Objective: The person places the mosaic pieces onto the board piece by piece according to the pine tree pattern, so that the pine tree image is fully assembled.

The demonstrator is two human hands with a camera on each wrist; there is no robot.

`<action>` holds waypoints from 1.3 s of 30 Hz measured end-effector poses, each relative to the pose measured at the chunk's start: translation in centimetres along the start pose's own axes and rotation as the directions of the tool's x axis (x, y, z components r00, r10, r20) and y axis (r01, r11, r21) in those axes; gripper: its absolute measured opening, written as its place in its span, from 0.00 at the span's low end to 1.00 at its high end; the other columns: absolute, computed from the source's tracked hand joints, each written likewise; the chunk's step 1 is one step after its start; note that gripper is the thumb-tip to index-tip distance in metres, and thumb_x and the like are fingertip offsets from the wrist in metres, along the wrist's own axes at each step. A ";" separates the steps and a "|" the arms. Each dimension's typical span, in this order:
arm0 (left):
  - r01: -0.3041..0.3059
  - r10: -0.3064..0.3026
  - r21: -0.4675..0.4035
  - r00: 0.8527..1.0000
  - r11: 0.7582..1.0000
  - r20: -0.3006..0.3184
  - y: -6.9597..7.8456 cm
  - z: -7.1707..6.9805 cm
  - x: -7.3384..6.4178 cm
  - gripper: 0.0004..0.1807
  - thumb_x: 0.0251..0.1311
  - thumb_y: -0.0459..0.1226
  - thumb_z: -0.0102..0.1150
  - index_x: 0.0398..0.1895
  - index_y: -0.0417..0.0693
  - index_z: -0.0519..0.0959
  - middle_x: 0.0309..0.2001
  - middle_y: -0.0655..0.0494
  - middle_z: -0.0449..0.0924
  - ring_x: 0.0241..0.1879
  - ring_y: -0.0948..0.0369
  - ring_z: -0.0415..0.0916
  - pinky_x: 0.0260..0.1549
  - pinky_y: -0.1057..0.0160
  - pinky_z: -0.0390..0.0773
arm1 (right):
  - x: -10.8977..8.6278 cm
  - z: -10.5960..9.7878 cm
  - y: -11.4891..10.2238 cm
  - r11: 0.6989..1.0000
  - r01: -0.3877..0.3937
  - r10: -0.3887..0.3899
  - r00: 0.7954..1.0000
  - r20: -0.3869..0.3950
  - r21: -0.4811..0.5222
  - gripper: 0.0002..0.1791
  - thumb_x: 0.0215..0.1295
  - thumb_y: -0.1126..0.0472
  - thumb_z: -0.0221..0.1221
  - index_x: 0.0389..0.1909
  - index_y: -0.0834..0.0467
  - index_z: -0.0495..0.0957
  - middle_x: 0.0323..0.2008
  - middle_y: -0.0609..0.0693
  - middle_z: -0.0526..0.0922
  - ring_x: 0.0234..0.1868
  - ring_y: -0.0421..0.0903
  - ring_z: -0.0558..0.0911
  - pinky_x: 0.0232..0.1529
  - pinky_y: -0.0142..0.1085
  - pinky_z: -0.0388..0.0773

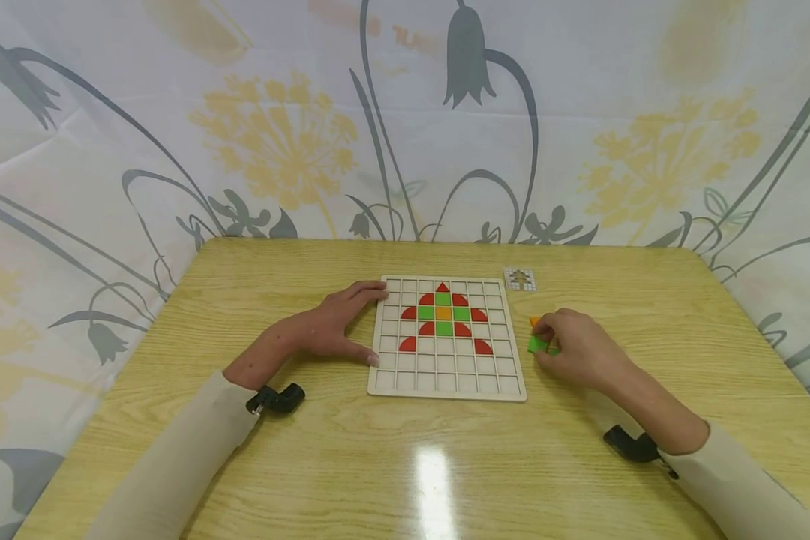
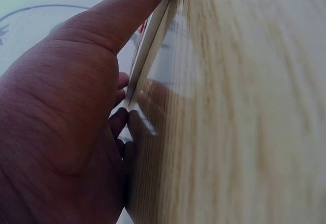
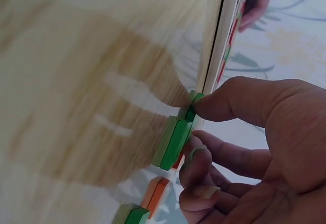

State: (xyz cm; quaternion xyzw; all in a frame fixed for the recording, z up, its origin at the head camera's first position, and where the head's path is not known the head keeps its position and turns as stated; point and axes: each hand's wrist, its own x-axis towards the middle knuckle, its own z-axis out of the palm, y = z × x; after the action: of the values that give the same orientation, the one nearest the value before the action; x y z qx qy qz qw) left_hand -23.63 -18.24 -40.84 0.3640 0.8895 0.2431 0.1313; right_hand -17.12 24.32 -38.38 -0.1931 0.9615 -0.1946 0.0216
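A white gridded board (image 1: 447, 385) lies on the table, with red, green and orange tiles set in a tree-like pattern in its squares. My left hand (image 1: 331, 324) is spread along the board's left edge, its thumb and fingertips touching the frame. Just right of the board, my right hand (image 1: 580, 351) reaches down to a few loose tiles. Seen from the right wrist, thumb and fingers pinch at a green tile (image 3: 174, 143), partly covering it. An orange tile (image 3: 155, 193) and another green tile (image 3: 133, 216) lie close by on the tabletop.
Behind the board's top right corner lies a small card (image 1: 520, 280) printed with a tree pattern on a grid. The wooden table (image 1: 351, 457) backs onto a flower-printed cloth (image 1: 405, 150). Dark wrist cameras hang below both sleeves.
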 end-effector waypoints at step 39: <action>-0.003 0.003 -0.011 1.000 1.000 0.008 -0.1 0.0 0.0 0.62 0.57 0.56 0.79 0.86 0.47 0.52 0.86 0.50 0.42 0.83 0.44 0.45 0.76 0.34 0.53 | 1.3 -1.1 -4.0 0.985 0.059 -0.058 0.998 -0.011 0.164 0.06 0.67 0.67 0.69 0.38 0.56 0.82 0.31 0.45 0.82 0.30 0.43 0.76 0.32 0.38 0.74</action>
State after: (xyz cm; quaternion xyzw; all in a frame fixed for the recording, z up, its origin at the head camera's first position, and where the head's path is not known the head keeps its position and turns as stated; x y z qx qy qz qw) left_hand -23.69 -18.28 -40.84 0.3655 0.8870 0.2468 0.1368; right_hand -16.98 20.89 -35.78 -0.2181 0.9361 -0.2743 0.0288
